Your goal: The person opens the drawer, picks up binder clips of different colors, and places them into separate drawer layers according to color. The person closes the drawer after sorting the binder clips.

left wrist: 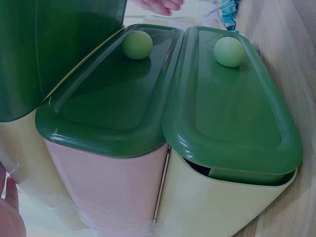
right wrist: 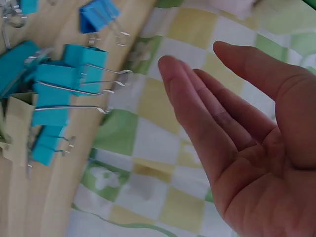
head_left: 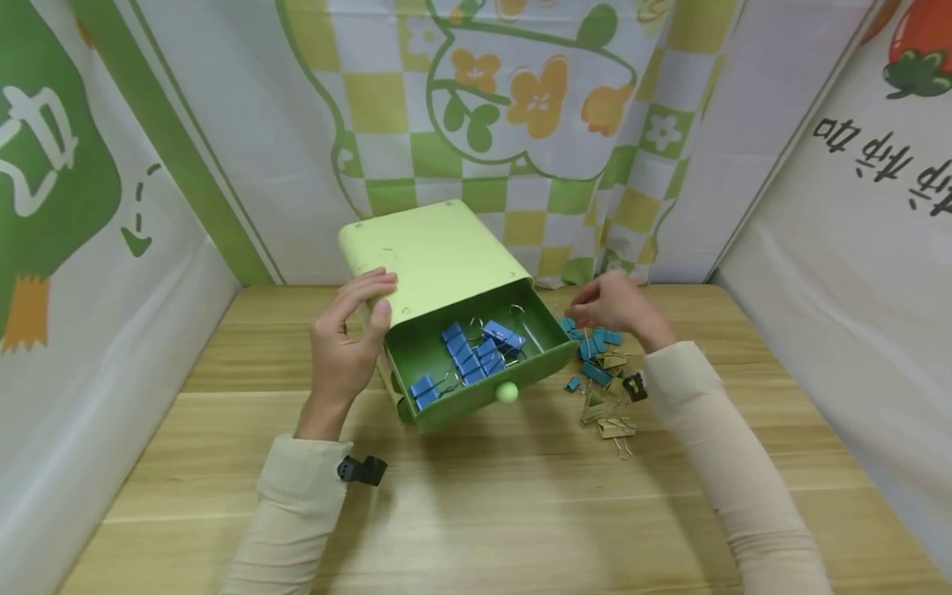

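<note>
The left hand (head_left: 345, 326) rests on the pale green box (head_left: 446, 256), fingers spread loosely. Blue clips (head_left: 467, 364) lie in its pulled-out drawer (head_left: 457, 413). The right hand (head_left: 617, 304), fingers let go, is near teal clips (head_left: 592, 347) on the counter (head_left: 521, 521).

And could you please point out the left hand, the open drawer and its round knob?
Left hand (head_left: 339, 355): head view, near the thumb's base.
Open drawer (head_left: 455, 410): head view, bare front panel.
Round knob (head_left: 507, 392): head view, middle of the ball.

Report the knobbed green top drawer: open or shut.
Open: the drawer juts from its boxy pale green cabinet, exposing blue metal binder clips.
</note>
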A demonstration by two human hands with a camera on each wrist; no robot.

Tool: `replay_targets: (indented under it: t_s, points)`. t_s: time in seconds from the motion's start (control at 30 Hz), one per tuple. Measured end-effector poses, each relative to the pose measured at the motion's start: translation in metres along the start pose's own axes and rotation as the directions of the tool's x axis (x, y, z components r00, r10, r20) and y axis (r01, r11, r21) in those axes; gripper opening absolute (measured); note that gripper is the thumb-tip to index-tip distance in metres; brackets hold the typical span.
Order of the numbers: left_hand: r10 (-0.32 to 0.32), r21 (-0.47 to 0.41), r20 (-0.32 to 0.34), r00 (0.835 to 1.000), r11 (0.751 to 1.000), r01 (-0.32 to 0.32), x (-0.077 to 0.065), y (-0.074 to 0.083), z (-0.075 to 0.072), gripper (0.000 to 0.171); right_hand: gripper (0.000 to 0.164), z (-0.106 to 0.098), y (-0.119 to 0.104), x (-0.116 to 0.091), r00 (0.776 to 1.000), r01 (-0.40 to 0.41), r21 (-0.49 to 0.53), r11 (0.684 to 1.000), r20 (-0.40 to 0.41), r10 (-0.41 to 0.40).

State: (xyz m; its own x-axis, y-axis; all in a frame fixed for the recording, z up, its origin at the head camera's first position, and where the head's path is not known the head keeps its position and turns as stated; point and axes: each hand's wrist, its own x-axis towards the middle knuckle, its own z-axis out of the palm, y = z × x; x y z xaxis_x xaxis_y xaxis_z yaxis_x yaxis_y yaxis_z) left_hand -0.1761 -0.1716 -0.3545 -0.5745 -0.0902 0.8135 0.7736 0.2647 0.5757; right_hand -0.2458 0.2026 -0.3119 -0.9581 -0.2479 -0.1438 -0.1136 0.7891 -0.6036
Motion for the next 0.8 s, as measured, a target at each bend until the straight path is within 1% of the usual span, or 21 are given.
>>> replay_targets:
  t_s: [0.2, 0.33, 0.53, 0.63, 0.73, 0.8]
  points:
    - [-0.001, -0.002, -0.007, 1.0, 1.0, 0.001, 0.0, 0.0, -0.001, 0.025, 0.031, 0.016, 0.006, 0.013, 0.999, 0.031, -0.116, 0.993, 0.026, -0.028]
    - [0.002, -0.007, -0.009, 1.0, 1.0, -0.002, 0.0, -0.001, -0.001, 0.025, 0.034, 0.025, 0.007, 0.023, 0.998, 0.07, -0.183, 0.981, 0.019, -0.068]
    - [0.007, -0.014, -0.007, 1.0, 1.0, -0.007, 0.0, -0.001, 0.0, 0.025, 0.037, 0.033, 0.005, 0.035, 0.996, 0.084, -0.247, 0.965, -0.003, -0.088]
    - [0.007, -0.012, -0.004, 1.0, 1.0, -0.007, 0.0, -0.001, 0.0, 0.025, 0.033, 0.037, 0.005, 0.042, 0.995, 0.094, -0.282, 0.955, -0.004, -0.1]
    - [0.001, -0.01, -0.001, 1.0, 1.0, -0.001, 0.0, -0.001, 0.001, 0.026, 0.023, 0.042, 0.005, 0.047, 0.995, 0.098, -0.297, 0.95, -0.001, -0.103]
    - [-0.003, -0.008, -0.002, 1.0, 1.0, 0.003, -0.001, -0.001, 0.001, 0.026, 0.02, 0.045, 0.005, 0.051, 0.995, 0.093, -0.296, 0.951, -0.004, -0.098]
